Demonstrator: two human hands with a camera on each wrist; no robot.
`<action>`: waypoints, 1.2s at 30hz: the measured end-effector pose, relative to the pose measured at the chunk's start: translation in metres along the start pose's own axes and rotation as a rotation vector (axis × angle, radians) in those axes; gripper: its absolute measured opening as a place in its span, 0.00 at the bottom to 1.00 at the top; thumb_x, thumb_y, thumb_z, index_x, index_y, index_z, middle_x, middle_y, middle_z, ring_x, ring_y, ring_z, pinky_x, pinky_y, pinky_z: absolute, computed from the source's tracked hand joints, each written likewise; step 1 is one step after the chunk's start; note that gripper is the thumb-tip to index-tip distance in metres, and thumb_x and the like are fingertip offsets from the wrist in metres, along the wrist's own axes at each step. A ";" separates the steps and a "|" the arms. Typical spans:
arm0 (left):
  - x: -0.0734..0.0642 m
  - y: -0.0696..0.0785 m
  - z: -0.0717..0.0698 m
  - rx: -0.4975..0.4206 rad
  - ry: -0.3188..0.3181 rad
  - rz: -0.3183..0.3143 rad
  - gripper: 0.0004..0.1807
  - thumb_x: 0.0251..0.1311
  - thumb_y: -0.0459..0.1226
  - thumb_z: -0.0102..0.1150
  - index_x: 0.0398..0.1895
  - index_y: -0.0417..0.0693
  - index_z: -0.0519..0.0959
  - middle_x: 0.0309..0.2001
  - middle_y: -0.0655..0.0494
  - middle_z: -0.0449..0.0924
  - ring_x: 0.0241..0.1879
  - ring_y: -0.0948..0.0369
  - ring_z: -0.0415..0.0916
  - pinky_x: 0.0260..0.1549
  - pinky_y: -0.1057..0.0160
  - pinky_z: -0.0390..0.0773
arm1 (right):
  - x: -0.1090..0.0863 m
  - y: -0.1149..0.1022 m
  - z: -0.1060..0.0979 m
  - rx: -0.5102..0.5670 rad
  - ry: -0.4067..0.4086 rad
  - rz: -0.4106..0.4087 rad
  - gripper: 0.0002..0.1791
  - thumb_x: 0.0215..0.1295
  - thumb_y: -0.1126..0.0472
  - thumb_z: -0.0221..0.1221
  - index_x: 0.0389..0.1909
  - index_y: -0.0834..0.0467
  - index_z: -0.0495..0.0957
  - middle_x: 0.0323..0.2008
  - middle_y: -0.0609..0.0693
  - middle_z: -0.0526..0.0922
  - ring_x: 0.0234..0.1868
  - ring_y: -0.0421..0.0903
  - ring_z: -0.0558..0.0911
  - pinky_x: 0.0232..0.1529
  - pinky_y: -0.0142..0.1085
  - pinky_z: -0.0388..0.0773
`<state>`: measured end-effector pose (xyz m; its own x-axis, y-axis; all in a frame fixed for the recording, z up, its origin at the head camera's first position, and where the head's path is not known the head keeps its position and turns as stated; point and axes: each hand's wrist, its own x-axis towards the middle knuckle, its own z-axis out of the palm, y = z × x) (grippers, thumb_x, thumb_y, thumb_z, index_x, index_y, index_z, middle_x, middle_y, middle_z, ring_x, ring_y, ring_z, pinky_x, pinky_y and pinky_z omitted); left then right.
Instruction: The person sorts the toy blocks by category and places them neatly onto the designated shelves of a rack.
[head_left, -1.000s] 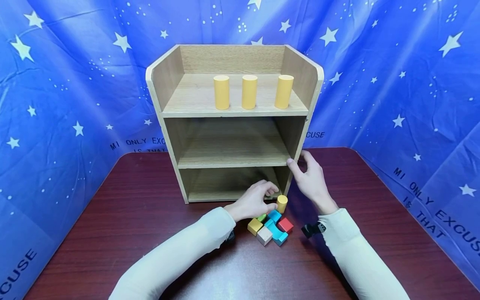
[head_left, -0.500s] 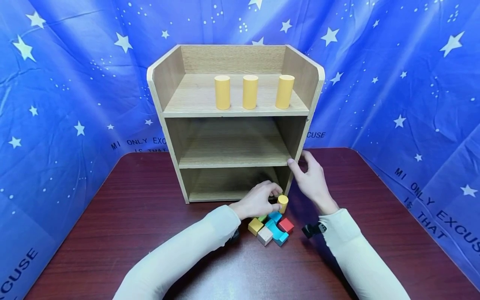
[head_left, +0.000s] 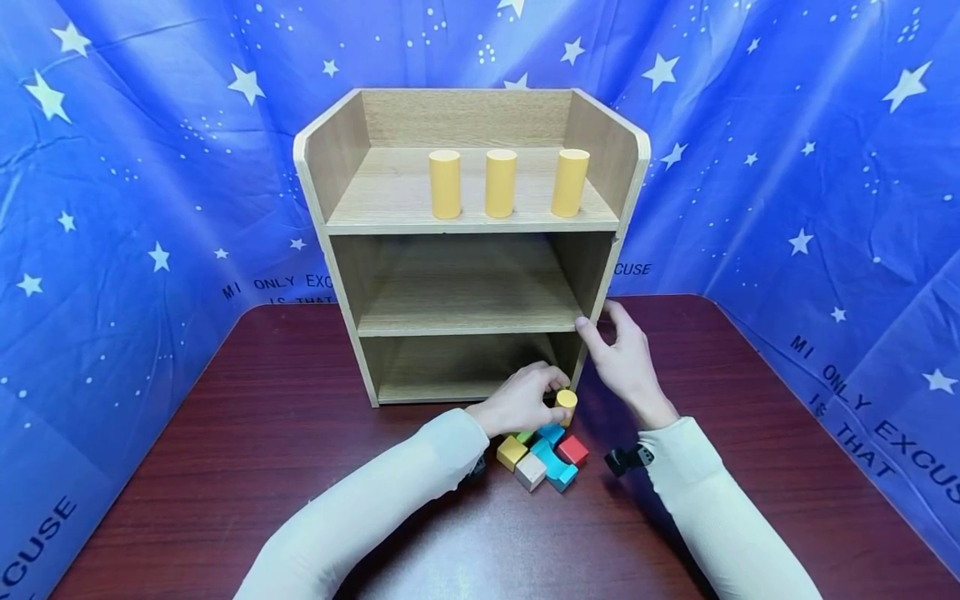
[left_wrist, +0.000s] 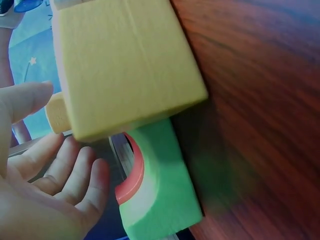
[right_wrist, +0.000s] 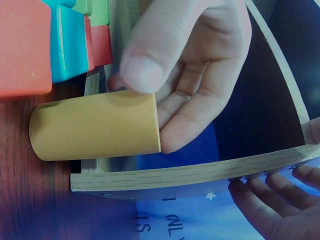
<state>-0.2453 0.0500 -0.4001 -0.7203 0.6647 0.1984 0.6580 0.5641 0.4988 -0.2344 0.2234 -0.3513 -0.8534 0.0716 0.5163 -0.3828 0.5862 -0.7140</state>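
Observation:
My left hand [head_left: 517,402] pinches a yellow wooden cylinder [head_left: 567,400] by its upper end, thumb on the near side and fingers behind. The cylinder stands upright in front of the shelf's lower right corner; its full length shows as a yellow cylinder [right_wrist: 95,127] in the right wrist view. My right hand [head_left: 628,362] holds the right side panel of the wooden shelf [head_left: 468,326], thumb at the front edge and fingers along the outside. Just below the cylinder lie a yellow block [head_left: 512,452], a beige block [head_left: 530,472], a blue arch [head_left: 553,467] and a red block [head_left: 573,450].
On the top shelf board, three tall yellow cylinders [head_left: 500,185] stand upright. A green arch block [left_wrist: 165,190] sits beside the yellow block in the left wrist view. Blue star-patterned cloth [head_left: 150,167] surrounds the dark red table [head_left: 300,450].
My left hand has moved slightly right, and its thumb and fingers have closed onto the yellow cylinder. The right hand stays on the shelf's side panel.

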 end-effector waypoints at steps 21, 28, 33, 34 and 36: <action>0.006 -0.003 0.010 0.075 0.020 0.022 0.19 0.50 0.45 0.69 0.46 0.51 0.80 0.41 0.61 0.77 0.43 0.65 0.73 0.43 0.69 0.72 | 0.001 0.002 0.000 0.004 0.000 0.000 0.24 0.67 0.48 0.56 0.56 0.59 0.72 0.47 0.56 0.80 0.48 0.50 0.79 0.45 0.44 0.76; 0.006 -0.003 0.010 0.070 0.007 0.011 0.17 0.51 0.45 0.69 0.42 0.52 0.80 0.38 0.62 0.76 0.42 0.64 0.74 0.43 0.68 0.73 | 0.000 0.001 0.000 -0.003 0.000 0.002 0.25 0.67 0.46 0.56 0.57 0.58 0.72 0.47 0.55 0.80 0.48 0.49 0.79 0.45 0.43 0.76; 0.006 -0.004 0.010 0.015 -0.007 -0.006 0.16 0.51 0.44 0.69 0.42 0.52 0.79 0.37 0.64 0.77 0.41 0.64 0.75 0.40 0.70 0.72 | 0.000 0.001 0.000 -0.006 -0.002 -0.007 0.25 0.67 0.46 0.55 0.57 0.58 0.72 0.47 0.54 0.80 0.48 0.48 0.79 0.45 0.43 0.76; 0.005 -0.005 0.010 0.002 -0.009 -0.011 0.16 0.51 0.43 0.70 0.42 0.52 0.79 0.36 0.65 0.78 0.40 0.64 0.76 0.39 0.71 0.72 | 0.001 0.000 0.000 -0.005 -0.003 -0.007 0.25 0.67 0.46 0.55 0.57 0.58 0.72 0.47 0.54 0.80 0.48 0.48 0.79 0.45 0.42 0.76; 0.005 -0.004 0.009 -0.022 -0.010 -0.018 0.16 0.50 0.43 0.70 0.41 0.53 0.79 0.35 0.66 0.78 0.38 0.65 0.76 0.37 0.72 0.72 | 0.001 0.001 0.000 -0.004 -0.003 -0.006 0.25 0.67 0.46 0.55 0.57 0.58 0.72 0.47 0.54 0.80 0.48 0.48 0.79 0.45 0.42 0.76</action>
<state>-0.2495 0.0552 -0.4091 -0.7295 0.6597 0.1808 0.6401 0.5653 0.5203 -0.2352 0.2237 -0.3516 -0.8520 0.0655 0.5194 -0.3869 0.5897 -0.7089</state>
